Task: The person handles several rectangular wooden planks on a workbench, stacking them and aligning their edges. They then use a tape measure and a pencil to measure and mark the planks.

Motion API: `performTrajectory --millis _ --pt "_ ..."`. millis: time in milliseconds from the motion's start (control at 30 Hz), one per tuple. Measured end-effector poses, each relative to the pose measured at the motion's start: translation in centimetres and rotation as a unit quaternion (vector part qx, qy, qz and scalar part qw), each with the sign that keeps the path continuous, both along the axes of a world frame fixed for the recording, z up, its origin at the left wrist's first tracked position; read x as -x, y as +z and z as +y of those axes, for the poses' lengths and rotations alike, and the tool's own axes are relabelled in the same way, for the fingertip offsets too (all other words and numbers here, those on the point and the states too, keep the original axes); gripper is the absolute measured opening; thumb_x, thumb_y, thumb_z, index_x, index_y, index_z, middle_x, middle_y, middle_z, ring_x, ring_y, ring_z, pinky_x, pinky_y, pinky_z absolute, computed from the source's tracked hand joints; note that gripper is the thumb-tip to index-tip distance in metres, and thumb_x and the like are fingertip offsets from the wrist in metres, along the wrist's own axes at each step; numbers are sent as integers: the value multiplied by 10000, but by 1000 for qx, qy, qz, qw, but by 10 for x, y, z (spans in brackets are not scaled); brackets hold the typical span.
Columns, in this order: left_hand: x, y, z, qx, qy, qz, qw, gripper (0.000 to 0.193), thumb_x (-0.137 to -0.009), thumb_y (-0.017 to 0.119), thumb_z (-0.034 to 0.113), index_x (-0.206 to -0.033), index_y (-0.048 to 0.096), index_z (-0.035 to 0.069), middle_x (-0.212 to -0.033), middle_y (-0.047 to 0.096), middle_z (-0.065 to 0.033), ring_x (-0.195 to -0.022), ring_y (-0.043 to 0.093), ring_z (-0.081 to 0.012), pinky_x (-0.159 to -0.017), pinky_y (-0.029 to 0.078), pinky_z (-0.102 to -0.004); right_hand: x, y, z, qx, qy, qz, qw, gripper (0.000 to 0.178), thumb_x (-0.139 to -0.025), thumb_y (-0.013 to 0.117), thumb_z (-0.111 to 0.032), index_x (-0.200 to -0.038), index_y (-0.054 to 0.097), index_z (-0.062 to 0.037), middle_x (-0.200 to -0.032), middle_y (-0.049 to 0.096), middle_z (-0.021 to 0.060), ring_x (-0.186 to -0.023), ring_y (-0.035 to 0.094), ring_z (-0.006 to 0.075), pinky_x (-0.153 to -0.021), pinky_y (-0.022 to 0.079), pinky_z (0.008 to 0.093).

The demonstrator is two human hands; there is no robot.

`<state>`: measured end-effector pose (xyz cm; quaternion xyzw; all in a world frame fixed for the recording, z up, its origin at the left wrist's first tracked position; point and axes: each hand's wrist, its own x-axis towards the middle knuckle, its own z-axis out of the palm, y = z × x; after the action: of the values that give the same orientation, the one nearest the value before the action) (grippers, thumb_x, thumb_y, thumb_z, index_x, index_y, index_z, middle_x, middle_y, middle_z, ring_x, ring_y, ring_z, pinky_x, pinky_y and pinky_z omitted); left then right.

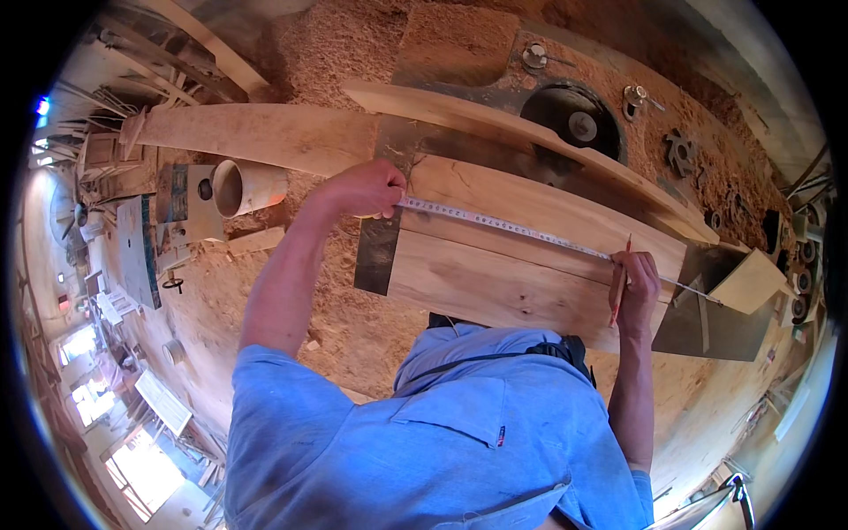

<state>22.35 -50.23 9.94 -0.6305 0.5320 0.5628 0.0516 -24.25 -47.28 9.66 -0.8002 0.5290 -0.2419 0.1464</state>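
A wooden panel (503,269), with a long seam across it, lies on a dark metal machine table (375,265) in front of me. A white tape measure (499,223) is stretched over the panel from left to right and runs on past its right edge. My left hand (367,188) is closed around the tape at the panel's left edge; a bit of yellow shows under the fingers. My right hand (638,281) is closed on a red pencil (615,309), held upright near the panel's right end, with its fingers at the tape.
A long wooden fence board (495,115) stands behind the panel, before a round dark cutter opening (574,124). A loose toothed cutter head (681,152) lies to the right. At left are a plank (256,132) and a white bucket (243,187). Sawdust covers the floor.
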Motion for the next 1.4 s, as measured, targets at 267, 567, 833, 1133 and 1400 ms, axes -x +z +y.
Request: performTrajectory --millis 267,567,833,1133,1400 --pt "1 4 -3 -4 -7 1 1000 222 -949 563 163 -909 706 -3 -698 677 -34 -620 603 -109 -589 469 -299 1 -1 0 -23 -7 -8 1000 212 -729 680 117 -877 637 -27 -811 629 96 -804 619 261 -706 486 343" --pt "-1 0 -3 -2 -9 24 1000 228 -945 559 159 -849 691 -1 -672 664 -27 -595 590 -102 -575 457 -295 1 -1 -1 -14 -2 -5 1000 220 -725 685 117 -882 640 -30 -811 635 94 -796 626 258 -707 493 343" --pt "2 4 -4 -12 -4 17 1000 222 -959 559 149 -863 685 -6 -670 656 -27 -586 577 -100 -567 452 -288 1 -1 -1 -15 -2 -13 1000 224 -721 682 115 -887 640 -30 -810 636 91 -797 628 262 -709 496 347" --pt "-3 -4 -4 -14 -13 17 1000 221 -960 560 149 -865 687 -6 -676 655 -25 -595 577 -100 -556 444 -289 4 -4 -1 -3 -1 -6 1000 227 -723 680 117 -889 639 -33 -808 633 96 -802 632 267 -714 498 348" --pt "-3 0 -3 -20 -4 21 1000 235 -961 555 166 -848 683 5 -670 654 -21 -594 569 -95 -553 436 -291 2 -2 -3 3 5 -8 1000 225 -721 676 126 -878 644 -32 -821 639 98 -807 635 269 -721 502 349"
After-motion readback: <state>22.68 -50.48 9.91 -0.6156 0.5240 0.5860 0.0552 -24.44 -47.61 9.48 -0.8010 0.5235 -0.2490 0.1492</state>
